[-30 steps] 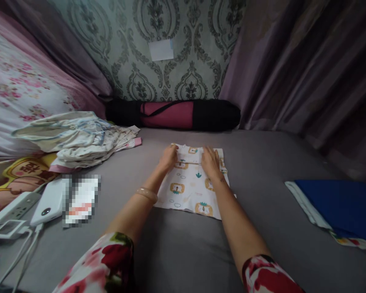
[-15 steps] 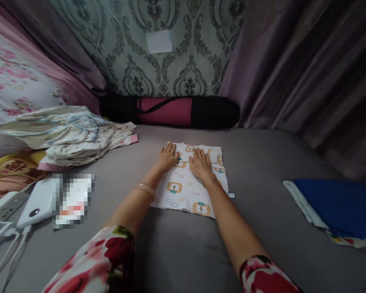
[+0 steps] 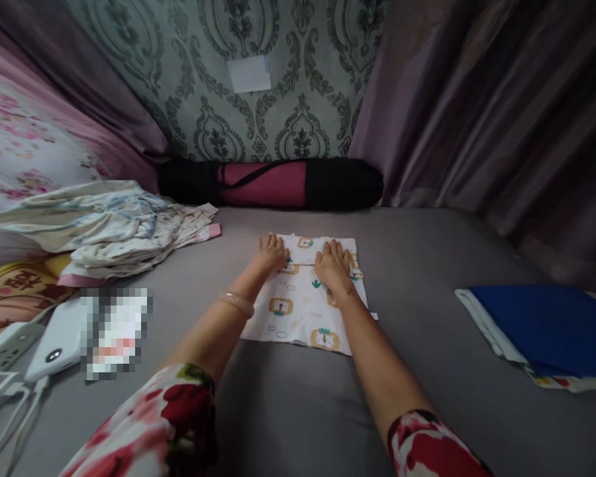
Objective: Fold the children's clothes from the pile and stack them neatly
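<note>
A white cloth garment (image 3: 298, 311) printed with orange animal faces and green tufts lies flat on the grey sheet, its far part folded over toward me. My left hand (image 3: 272, 253) rests palm down on the far left corner of the fold, fingers stretched out. On the right part of the fold, my right hand (image 3: 334, 265) lies flat with its fingers apart. A small white tag (image 3: 374, 316) sticks out at the cloth's right edge. Neither hand grasps anything.
Crumpled light clothes (image 3: 129, 225) lie at the left beside a pillow. A power bank (image 3: 62, 338) and power strip (image 3: 10, 348) with cables sit nearer. Folded blue fabric (image 3: 546, 328) is at the right. A black and maroon long bag (image 3: 263, 184) lies along the wall.
My right hand has slid a little to the right across the fold, uncovering more print. My left hand stays near the far left corner. The view has shifted slightly.
</note>
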A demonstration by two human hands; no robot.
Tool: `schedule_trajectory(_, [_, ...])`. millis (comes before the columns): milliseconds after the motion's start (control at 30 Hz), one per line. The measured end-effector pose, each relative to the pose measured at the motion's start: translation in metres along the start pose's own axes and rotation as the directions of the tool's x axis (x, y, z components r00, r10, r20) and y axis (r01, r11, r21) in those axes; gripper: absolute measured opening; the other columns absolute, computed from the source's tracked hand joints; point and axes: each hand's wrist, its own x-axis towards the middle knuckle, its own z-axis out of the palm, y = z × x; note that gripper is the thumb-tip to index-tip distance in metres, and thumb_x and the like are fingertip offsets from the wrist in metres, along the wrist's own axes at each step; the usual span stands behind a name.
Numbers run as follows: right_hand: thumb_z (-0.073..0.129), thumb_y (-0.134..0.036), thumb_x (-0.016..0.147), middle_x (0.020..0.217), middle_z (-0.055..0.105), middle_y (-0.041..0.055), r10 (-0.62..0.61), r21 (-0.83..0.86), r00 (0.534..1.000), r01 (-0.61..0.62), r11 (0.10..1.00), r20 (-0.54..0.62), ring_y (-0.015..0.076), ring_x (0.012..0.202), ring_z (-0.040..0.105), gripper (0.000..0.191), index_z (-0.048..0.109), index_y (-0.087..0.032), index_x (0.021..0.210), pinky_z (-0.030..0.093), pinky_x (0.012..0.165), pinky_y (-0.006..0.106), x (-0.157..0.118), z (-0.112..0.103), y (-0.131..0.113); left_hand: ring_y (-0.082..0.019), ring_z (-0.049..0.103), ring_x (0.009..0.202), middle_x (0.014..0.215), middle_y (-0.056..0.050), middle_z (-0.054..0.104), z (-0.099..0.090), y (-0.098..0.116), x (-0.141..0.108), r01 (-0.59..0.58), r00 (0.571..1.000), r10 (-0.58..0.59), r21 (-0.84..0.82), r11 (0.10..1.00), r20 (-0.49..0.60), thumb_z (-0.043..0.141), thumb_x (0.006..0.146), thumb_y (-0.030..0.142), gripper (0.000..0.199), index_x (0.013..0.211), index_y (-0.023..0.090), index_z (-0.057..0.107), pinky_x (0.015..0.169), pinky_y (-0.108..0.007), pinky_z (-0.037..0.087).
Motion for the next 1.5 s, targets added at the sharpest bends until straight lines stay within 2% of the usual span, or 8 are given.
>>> schedule_trajectory(167, [0.029,-0.025,0.097,0.157,0.031,0.0121,-0.209,-0.036,0.978,0.209,0.977,0.023,0.0252,0.148,0.015,0.052,0.042,-0.011,0.146,-0.001,0.118,0.048,0.000,-0.001,-0.011,-0.027,0.030,0.144,0.152,-0.017,0.040,0.002,0.031,-0.004,-0.213,0.943,0.215,0.036,0.976,-0.253,0.028,0.097,0.024,0.051,0.145,0.010,0.041,0.119,-0.045,0.017])
schedule_trajectory(367, [0.029,-0.026,0.098,0.157,0.032,0.0078,-0.211,-0.035,0.964,0.219,0.975,0.160,0.0243,0.146,0.021,0.053,0.038,-0.014,0.149,0.005,0.119,0.046,-0.002,0.005,-0.010,-0.028,0.025,0.146,0.156,-0.013,0.033,0.029,0.033,-0.007,-0.155,0.979,0.145,-0.066,0.986,-0.141,0.023,0.100,0.035,0.055,0.150,0.015,0.033,0.118,-0.049,0.018])
schedule_trajectory(600, [0.025,-0.026,0.099,0.157,0.031,0.0059,-0.208,-0.092,0.963,0.226,0.970,0.169,0.0235,0.146,0.022,0.054,0.036,-0.011,0.150,0.010,0.119,0.047,-0.002,0.000,-0.012,-0.025,0.024,0.147,0.158,-0.010,0.029,0.017,0.036,-0.008,-0.122,0.991,0.120,-0.020,0.992,-0.050,0.020,0.101,0.038,0.057,0.152,0.014,0.029,0.119,-0.046,0.020])
schedule_trajectory(767, [0.026,-0.026,0.098,0.155,0.035,0.0116,-0.125,-0.173,0.992,0.126,0.977,0.021,0.0254,0.146,0.023,0.055,0.038,-0.006,0.148,0.008,0.119,0.048,0.002,-0.001,-0.005,-0.027,0.023,0.147,0.155,-0.015,0.034,0.017,0.027,-0.010,0.033,0.965,-0.027,0.019,0.999,-0.259,0.015,0.101,0.039,0.061,0.148,0.005,0.036,0.121,-0.043,0.016])
schedule_trajectory(1000, [0.024,-0.027,0.097,0.158,0.028,0.0128,-0.071,-0.227,0.996,0.079,0.971,0.044,0.0259,0.146,0.021,0.058,0.034,-0.003,0.149,0.012,0.118,0.047,0.004,0.007,0.005,-0.028,0.023,0.147,0.155,-0.019,0.032,0.028,0.016,-0.009,0.118,0.978,-0.122,-0.032,0.992,-0.167,0.019,0.100,0.043,0.064,0.147,0.002,0.034,0.119,-0.042,0.020])
schedule_trajectory(1200, [0.024,-0.027,0.098,0.158,0.028,0.0124,-0.061,-0.225,0.995,0.078,0.971,0.081,0.0249,0.146,0.022,0.057,0.034,-0.004,0.149,0.013,0.118,0.045,0.006,0.002,0.003,-0.028,0.027,0.145,0.153,-0.018,0.038,0.018,0.015,-0.005,0.115,0.981,-0.120,-0.038,0.993,-0.151,0.021,0.099,0.045,0.062,0.143,0.006,0.042,0.117,-0.047,0.024])
schedule_trajectory(1333, [0.024,-0.029,0.098,0.156,0.031,0.0161,0.025,-0.224,0.999,-0.032,0.974,-0.037,0.0273,0.146,0.022,0.057,0.036,-0.003,0.148,0.012,0.118,0.048,0.009,-0.003,0.011,-0.028,0.034,0.142,0.149,-0.017,0.044,0.017,0.005,0.000,0.085,0.961,-0.087,-0.021,0.996,-0.261,0.017,0.100,0.044,0.061,0.139,0.007,0.047,0.118,-0.048,0.019])
schedule_trajectory(1500, [0.023,-0.030,0.099,0.154,0.033,0.0202,0.156,-0.218,0.982,-0.176,0.960,-0.110,0.0299,0.145,0.023,0.058,0.037,0.002,0.146,0.019,0.116,0.047,0.009,-0.001,0.027,-0.027,0.029,0.145,0.155,-0.014,0.035,0.030,-0.009,0.002,0.085,0.979,-0.093,-0.055,0.995,-0.180,0.017,0.100,0.044,0.063,0.147,0.007,0.038,0.118,-0.046,0.022])
